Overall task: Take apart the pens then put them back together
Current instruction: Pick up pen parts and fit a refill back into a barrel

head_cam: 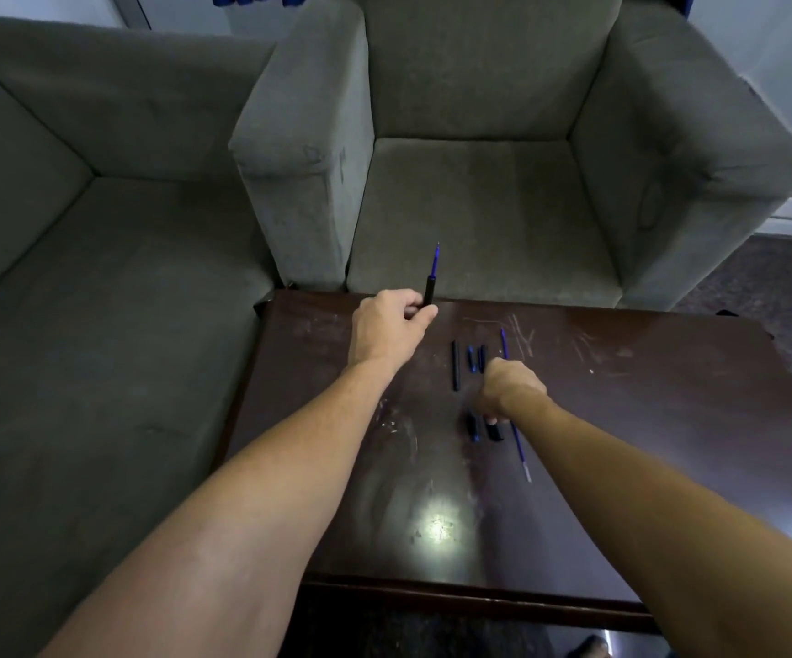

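My left hand (391, 327) is shut on a black pen barrel (429, 294), held upright over the far edge of the table, with a blue refill (436, 261) sticking out of its top. My right hand (510, 389) rests knuckles-up on the table with its fingers curled down over loose pen parts. A second blue refill (519, 444) lies on the table and passes under that hand. A black piece (494, 430) lies right at its fingertips; whether the hand grips it is hidden. A long black barrel (455, 365) and two short pieces (476, 359) lie just left of the hand, and another short piece (472, 427) lies nearer me.
The parts lie on a dark, scratched wooden table (645, 420). A grey armchair (470, 182) stands right behind its far edge, and a grey sofa (75, 277) is on the left. A bright reflection (439, 524) shows on the tabletop.
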